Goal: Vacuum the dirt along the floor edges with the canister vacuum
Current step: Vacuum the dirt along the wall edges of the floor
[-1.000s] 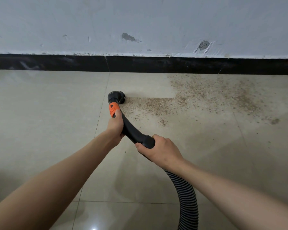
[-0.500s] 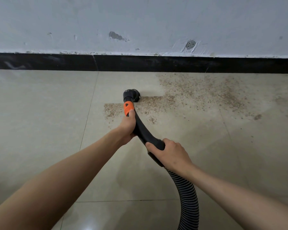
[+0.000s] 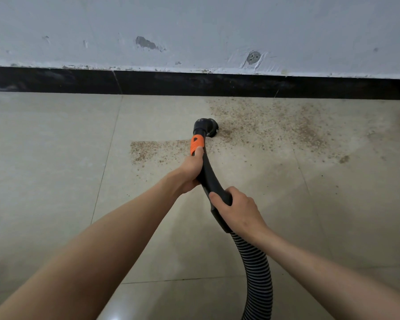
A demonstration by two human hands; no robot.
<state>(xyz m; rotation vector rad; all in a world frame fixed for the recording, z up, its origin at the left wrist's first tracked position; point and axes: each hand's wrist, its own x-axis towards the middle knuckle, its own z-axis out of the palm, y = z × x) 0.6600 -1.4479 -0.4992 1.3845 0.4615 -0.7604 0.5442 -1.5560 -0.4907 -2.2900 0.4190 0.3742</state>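
— Where is the vacuum nozzle [image 3: 204, 127]?
— On the tiled floor [image 3: 44, 158], at the edge of brown dirt [image 3: 275, 125] near the black baseboard [image 3: 56, 80].
— And the hands?
— The left hand [image 3: 189, 169] grips the black wand [image 3: 209, 179] below its orange collar [image 3: 197, 144]; the right hand [image 3: 237, 210] grips it above the ribbed hose [image 3: 258, 273].

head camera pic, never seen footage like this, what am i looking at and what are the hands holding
The picture comes from a camera worn on a person's head, looking forward and down, so the two bare arms reaching in are their own. The left hand grips the black vacuum handle just below an orange collar. The right hand grips the same handle lower down, where the ribbed hose begins. The round nozzle sits on the tiled floor, in brown dirt scattered near the black baseboard. A separate strip of dirt lies left of the collar. The vacuum's canister is out of view.
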